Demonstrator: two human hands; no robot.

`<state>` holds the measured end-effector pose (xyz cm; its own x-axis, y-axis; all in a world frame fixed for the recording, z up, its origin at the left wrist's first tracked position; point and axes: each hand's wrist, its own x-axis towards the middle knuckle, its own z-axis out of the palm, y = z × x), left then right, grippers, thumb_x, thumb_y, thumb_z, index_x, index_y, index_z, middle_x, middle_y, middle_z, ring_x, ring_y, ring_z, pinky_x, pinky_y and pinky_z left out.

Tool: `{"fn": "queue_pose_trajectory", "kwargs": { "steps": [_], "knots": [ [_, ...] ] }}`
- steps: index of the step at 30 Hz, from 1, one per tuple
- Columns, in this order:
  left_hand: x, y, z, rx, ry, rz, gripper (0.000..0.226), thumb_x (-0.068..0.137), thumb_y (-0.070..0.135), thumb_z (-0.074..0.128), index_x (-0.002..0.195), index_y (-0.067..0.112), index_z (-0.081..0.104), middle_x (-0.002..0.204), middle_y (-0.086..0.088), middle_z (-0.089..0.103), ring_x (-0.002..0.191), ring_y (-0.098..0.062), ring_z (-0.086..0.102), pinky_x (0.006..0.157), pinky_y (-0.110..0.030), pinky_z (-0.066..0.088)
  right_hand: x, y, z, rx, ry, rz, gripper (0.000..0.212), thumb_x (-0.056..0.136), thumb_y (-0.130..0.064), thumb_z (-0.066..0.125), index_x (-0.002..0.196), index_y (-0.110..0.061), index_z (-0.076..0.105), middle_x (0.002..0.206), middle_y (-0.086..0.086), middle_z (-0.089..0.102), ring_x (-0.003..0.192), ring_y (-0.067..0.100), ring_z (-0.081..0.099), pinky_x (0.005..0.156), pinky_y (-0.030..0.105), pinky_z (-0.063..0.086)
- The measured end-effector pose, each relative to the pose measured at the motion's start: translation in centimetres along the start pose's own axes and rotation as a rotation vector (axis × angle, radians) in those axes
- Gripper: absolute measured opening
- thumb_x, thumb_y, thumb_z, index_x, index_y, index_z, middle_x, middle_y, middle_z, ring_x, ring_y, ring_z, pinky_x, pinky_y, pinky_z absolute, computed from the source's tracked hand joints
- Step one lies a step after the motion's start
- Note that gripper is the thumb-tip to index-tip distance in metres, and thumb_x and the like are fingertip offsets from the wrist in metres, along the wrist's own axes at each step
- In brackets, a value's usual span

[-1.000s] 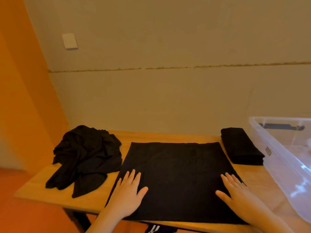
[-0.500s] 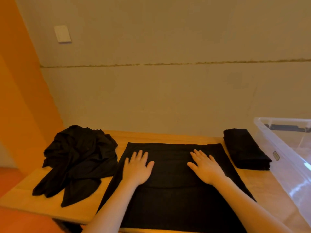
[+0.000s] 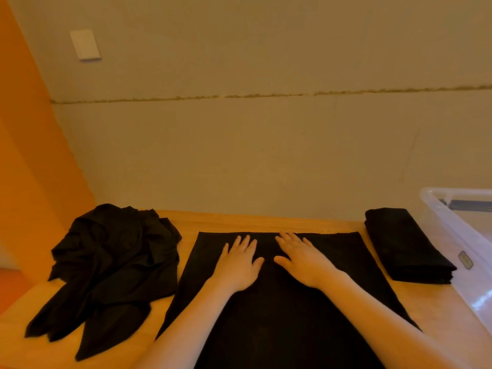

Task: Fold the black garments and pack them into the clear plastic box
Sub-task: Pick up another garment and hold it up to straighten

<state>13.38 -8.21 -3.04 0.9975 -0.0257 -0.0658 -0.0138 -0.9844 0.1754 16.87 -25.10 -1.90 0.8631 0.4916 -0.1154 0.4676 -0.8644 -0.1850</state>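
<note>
Both hands, the left hand (image 3: 239,265) and right hand (image 3: 302,262), fingers flat and slightly spread, have slid up the spread black garment (image 3: 279,315), smoothing it for folding.

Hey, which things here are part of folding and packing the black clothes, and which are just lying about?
Part of the job:
- flat black garment spread on the table, left hand and right hand pressing it
- crumpled black garment pile
- folded black garment beside the box
- clear plastic box

Just there:
- wooden table
- white wall switch plate
</note>
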Motion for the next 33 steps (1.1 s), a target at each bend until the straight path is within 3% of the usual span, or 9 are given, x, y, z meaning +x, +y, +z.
{"fn": "queue_pose_trajectory", "kwargs": {
  "steps": [9,14,21,23,26,28,30,31,33],
  "knots": [
    [2.2,-5.7,0.5,-0.031,0.038,-0.293,0.063,0.097,0.054,0.017,0.151,0.023,0.007,0.159,0.001,0.000,0.146,-0.019,-0.004,0.117,-0.043,0.001,1.5,7.8,0.5,-0.005,0.027,0.258,0.065,0.096,-0.053,0.020,0.149,-0.019,0.005,0.158,-0.001,0.002,0.144,0.014,0.000,0.117,0.039,0.003],
    [2.4,-6.0,0.2,-0.030,0.029,-0.310,0.064,0.097,0.054,0.017,0.151,0.020,0.007,0.159,-0.002,0.000,0.146,-0.021,-0.003,0.116,-0.044,0.000,0.8,9.6,0.0,-0.009,-0.015,0.320,0.066,0.097,-0.051,0.018,0.149,-0.015,0.001,0.158,0.002,-0.003,0.145,0.017,-0.003,0.117,0.039,0.002],
    [-5.8,-3.7,-1.0,-0.081,0.127,-0.212,0.060,0.099,0.046,0.024,0.151,0.021,0.007,0.158,-0.001,-0.001,0.145,-0.017,-0.006,0.117,-0.039,-0.001,-8.0,3.3,-0.9,0.133,0.068,0.130,0.067,0.096,-0.048,0.032,0.149,-0.022,0.000,0.156,-0.005,-0.006,0.143,0.011,-0.009,0.116,0.035,-0.001],
    [-10.2,-2.6,-0.2,-0.118,0.062,-0.198,0.059,0.099,0.046,0.024,0.150,0.023,0.006,0.158,0.003,-0.002,0.145,-0.014,-0.006,0.116,-0.037,-0.002,-12.8,1.4,0.8,0.104,0.005,0.049,0.075,0.085,-0.066,0.015,0.148,-0.028,0.000,0.155,-0.011,-0.008,0.140,0.006,-0.013,0.115,0.033,-0.004],
    [-14.3,-3.2,1.2,-0.009,0.033,-0.223,0.060,0.099,0.048,0.023,0.150,0.025,0.004,0.158,0.004,-0.002,0.145,-0.014,-0.005,0.117,-0.037,-0.001,-17.4,2.1,3.0,0.020,-0.027,0.082,0.118,0.042,-0.080,-0.033,0.146,-0.031,-0.006,0.149,-0.016,-0.015,0.133,0.000,-0.018,0.114,0.031,-0.007],
    [-15.1,-4.2,1.2,-0.028,0.093,-0.246,0.058,0.099,0.045,0.025,0.150,0.023,0.009,0.158,0.004,0.004,0.145,-0.013,-0.001,0.117,-0.035,0.002,-19.1,4.5,3.5,-0.005,0.028,0.181,0.125,0.033,-0.081,-0.040,0.144,-0.030,-0.011,0.143,-0.017,-0.020,0.131,0.000,-0.019,0.114,0.030,-0.006],
    [-15.8,-5.0,1.1,-0.110,0.156,-0.255,0.054,0.100,0.039,0.033,0.149,0.019,0.020,0.157,0.001,0.016,0.145,-0.014,0.009,0.117,-0.034,0.008,-20.7,6.2,3.3,0.039,0.055,0.258,0.101,0.060,-0.084,-0.019,0.144,-0.028,-0.012,0.147,-0.013,-0.019,0.136,0.003,-0.016,0.116,0.031,-0.003],
    [-16.3,-5.3,1.1,-0.159,0.209,-0.270,0.052,0.099,0.035,0.039,0.146,0.017,0.028,0.154,-0.002,0.025,0.143,-0.017,0.018,0.116,-0.035,0.015,-21.5,6.6,3.2,0.076,0.084,0.285,0.083,0.081,-0.075,0.004,0.146,-0.026,-0.008,0.153,-0.009,-0.013,0.140,0.006,-0.010,0.117,0.031,0.000],
    [-18.0,-5.5,1.0,-0.251,0.361,-0.348,0.046,0.094,0.027,0.051,0.136,0.009,0.045,0.140,-0.010,0.045,0.131,-0.025,0.039,0.107,-0.039,0.034,-23.1,7.0,3.5,0.197,0.187,0.376,0.071,0.093,-0.046,0.040,0.149,-0.013,0.010,0.156,0.003,0.011,0.143,0.016,0.013,0.115,0.031,0.015]
  ]
}}
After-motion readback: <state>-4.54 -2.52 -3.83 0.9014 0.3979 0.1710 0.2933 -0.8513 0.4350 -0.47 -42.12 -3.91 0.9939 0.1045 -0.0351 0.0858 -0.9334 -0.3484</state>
